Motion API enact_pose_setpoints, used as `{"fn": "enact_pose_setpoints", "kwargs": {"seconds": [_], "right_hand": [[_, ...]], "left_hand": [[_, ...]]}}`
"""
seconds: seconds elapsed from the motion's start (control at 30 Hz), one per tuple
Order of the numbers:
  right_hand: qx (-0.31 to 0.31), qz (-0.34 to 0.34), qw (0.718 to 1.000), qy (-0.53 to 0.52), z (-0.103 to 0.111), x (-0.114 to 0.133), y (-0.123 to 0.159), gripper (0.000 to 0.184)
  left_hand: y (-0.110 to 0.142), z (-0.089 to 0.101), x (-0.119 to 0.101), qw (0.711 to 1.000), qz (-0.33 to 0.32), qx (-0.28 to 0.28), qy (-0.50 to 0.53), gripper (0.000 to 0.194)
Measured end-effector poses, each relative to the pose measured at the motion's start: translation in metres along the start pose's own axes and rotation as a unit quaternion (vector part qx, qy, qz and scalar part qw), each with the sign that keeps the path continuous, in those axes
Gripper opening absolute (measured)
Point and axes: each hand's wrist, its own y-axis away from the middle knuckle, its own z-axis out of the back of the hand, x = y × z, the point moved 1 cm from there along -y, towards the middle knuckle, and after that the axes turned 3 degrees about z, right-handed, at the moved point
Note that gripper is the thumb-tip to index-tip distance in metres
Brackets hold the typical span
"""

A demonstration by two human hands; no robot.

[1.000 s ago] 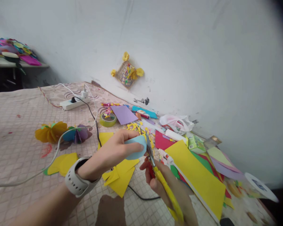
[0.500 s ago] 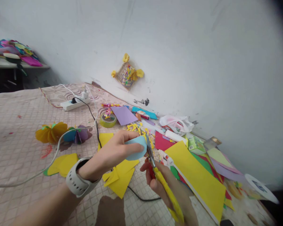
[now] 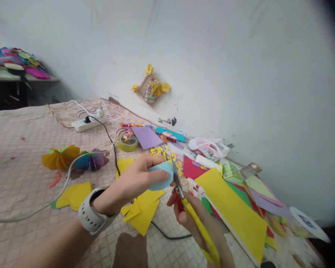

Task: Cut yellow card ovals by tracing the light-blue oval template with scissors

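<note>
My left hand (image 3: 141,173), with a pale watch (image 3: 93,216) on its wrist, pinches a light blue piece of paper (image 3: 160,176) with rounded edges. Scissors (image 3: 197,219) with a long yellow handle and a red part are gripped in my right hand (image 3: 188,212). Their metal blades stand slightly apart at the right edge of the blue paper. Beneath my hands lie yellow paper pieces (image 3: 145,212) on the tiled-pattern table cover. Yellow paper scraps (image 3: 159,151) are scattered just beyond the blades.
A white power strip (image 3: 89,123), tape roll (image 3: 127,143), purple sheet (image 3: 147,137) and paper flowers (image 3: 61,157) lie at the left and back. On the right are a large yellow sheet (image 3: 234,212), glue gun (image 3: 195,187) and plastic bag (image 3: 209,147). A white cable (image 3: 68,178) crosses the left side.
Both hands stay in nearly the same place. The scissors' handle and my right hand have shifted very slightly; the blades remain at the blue paper's edge.
</note>
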Motion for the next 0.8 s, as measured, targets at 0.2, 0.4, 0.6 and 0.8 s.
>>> {"fn": "enact_pose_setpoints", "kwargs": {"seconds": [0.2, 0.4, 0.6, 0.8], "right_hand": [[-0.003, -0.026, 0.999, -0.029, -0.0016, -0.0023, -0.0001, 0.058], [-0.003, -0.037, 0.999, -0.020, -0.0003, 0.0026, -0.0018, 0.058], [0.008, -0.051, 0.998, -0.031, 0.0003, 0.0007, -0.0037, 0.057], [-0.010, -0.041, 0.999, -0.010, -0.0001, -0.0024, -0.0071, 0.061]], "left_hand": [[-0.0008, 0.0004, 0.0010, 1.000, 0.004, -0.003, -0.001, 0.013], [-0.0009, -0.0004, -0.0017, 1.000, 0.011, -0.003, 0.007, 0.013], [0.0003, -0.0006, -0.0025, 1.000, 0.011, -0.010, -0.001, 0.014], [0.0007, -0.0004, -0.0019, 1.000, 0.002, -0.009, 0.008, 0.012]]}}
